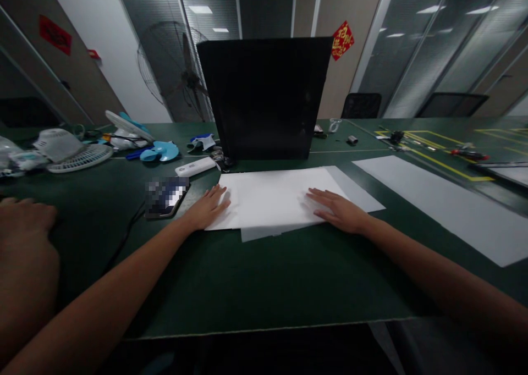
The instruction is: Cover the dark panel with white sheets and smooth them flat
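Observation:
White sheets of paper (pixel 272 196) overlap on the green table in front of me, their edges not lined up. My left hand (pixel 208 207) lies on their left end with its fingers spread, holding nothing. On the right part of the sheets rests my right hand (pixel 338 209), flat, fingers apart, also with nothing in it. Just behind the paper stands a large black panel or box (pixel 268 100). A phone (pixel 168 197) is left of my left hand, and a white stick-shaped device (pixel 195 167) lies beyond it.
Another person's hand (pixel 27 221) rests at the left edge. Fan parts (pixel 82 158) and a blue fan blade (pixel 160 151) lie at the back left. Long white sheets (pixel 445 207) are on the right. The green table's (pixel 264 292) front edge runs below my hands.

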The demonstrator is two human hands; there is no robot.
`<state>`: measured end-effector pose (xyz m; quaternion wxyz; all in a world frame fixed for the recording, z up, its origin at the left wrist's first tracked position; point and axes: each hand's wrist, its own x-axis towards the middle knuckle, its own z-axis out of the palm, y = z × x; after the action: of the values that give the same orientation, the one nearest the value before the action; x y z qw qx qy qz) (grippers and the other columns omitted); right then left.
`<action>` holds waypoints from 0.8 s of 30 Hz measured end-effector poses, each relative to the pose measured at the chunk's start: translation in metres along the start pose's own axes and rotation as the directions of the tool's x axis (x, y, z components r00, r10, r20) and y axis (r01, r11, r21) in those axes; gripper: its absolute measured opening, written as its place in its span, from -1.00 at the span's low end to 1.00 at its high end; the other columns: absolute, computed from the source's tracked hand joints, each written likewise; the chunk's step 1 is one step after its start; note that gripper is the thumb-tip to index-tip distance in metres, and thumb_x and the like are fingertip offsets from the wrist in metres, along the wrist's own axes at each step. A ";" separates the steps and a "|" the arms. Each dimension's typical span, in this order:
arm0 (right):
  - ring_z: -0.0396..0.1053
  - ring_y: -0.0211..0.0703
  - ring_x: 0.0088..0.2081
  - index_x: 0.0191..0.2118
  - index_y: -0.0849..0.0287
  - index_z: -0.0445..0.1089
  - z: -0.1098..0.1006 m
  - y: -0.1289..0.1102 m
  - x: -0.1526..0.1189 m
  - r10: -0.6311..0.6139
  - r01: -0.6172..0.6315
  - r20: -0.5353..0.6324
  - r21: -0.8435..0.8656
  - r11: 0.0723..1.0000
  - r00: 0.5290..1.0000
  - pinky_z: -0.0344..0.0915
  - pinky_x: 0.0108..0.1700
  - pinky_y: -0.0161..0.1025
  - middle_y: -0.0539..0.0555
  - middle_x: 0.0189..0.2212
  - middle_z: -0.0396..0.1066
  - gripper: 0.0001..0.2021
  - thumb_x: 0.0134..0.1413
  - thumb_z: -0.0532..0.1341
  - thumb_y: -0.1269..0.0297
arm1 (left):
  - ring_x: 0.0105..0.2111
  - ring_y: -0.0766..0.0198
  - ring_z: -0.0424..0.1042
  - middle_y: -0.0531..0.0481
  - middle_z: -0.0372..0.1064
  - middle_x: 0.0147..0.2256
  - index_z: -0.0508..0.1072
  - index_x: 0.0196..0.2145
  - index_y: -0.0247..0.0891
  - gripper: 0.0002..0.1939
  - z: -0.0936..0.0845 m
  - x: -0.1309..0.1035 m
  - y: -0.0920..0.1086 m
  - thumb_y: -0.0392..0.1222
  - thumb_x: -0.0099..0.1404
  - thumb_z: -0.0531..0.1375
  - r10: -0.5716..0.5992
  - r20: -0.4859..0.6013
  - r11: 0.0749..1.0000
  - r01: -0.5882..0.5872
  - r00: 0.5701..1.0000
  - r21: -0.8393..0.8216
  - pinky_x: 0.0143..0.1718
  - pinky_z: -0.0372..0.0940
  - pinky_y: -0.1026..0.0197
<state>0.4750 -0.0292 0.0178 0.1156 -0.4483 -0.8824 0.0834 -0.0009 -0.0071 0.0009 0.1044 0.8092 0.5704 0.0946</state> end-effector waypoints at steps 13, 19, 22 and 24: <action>0.36 0.56 0.18 0.11 0.19 0.55 -0.025 0.097 -0.031 0.723 -0.748 -0.198 -0.221 0.625 0.662 0.37 0.05 0.46 0.47 0.10 0.46 -0.14 0.17 -0.04 -0.48 | 0.51 -0.11 -0.24 -0.21 -0.26 0.52 -0.01 0.52 -0.28 -0.03 -0.005 -0.001 0.005 0.46 0.42 -0.15 0.006 0.046 1.000 -0.007 0.999 0.020 0.49 -0.24 -0.20; 0.45 0.50 0.06 0.06 0.18 0.60 -0.021 0.063 -0.020 0.696 -0.725 -0.212 -0.270 0.633 0.686 0.42 -0.05 0.40 0.49 0.09 0.44 -0.08 0.20 -0.17 -0.50 | 0.51 -0.14 -0.26 -0.13 -0.32 0.53 -0.04 0.53 -0.17 -0.05 -0.012 -0.005 0.012 0.49 0.43 -0.16 0.024 0.067 1.000 -0.025 0.997 0.017 0.49 -0.27 -0.23; 0.47 0.49 0.01 0.10 0.27 0.57 -0.023 0.046 -0.016 0.727 -0.736 -0.159 -0.285 0.614 0.668 0.43 -0.08 0.35 0.52 0.09 0.43 -0.06 0.23 -0.19 -0.47 | 0.51 -0.17 -0.28 -0.03 -0.35 0.54 0.07 0.50 -0.02 -0.14 -0.014 -0.005 0.014 0.48 0.44 -0.18 0.074 0.087 0.996 -0.078 0.993 0.043 0.47 -0.28 -0.31; 0.48 0.47 -0.01 0.18 0.28 0.51 -0.025 0.039 -0.014 0.726 -0.730 -0.150 -0.301 0.613 0.671 0.44 -0.10 0.32 0.50 0.07 0.45 -0.09 0.28 -0.18 -0.41 | 0.51 -0.19 -0.27 0.02 -0.33 0.54 0.15 0.46 0.05 -0.19 -0.014 -0.005 0.014 0.48 0.45 -0.17 0.099 0.092 0.993 -0.104 0.991 0.052 0.46 -0.27 -0.37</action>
<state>0.5201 -0.0171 0.0307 -0.0006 -0.7806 -0.6242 -0.0319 0.0063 -0.0161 0.0186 0.1017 0.8433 0.5256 0.0472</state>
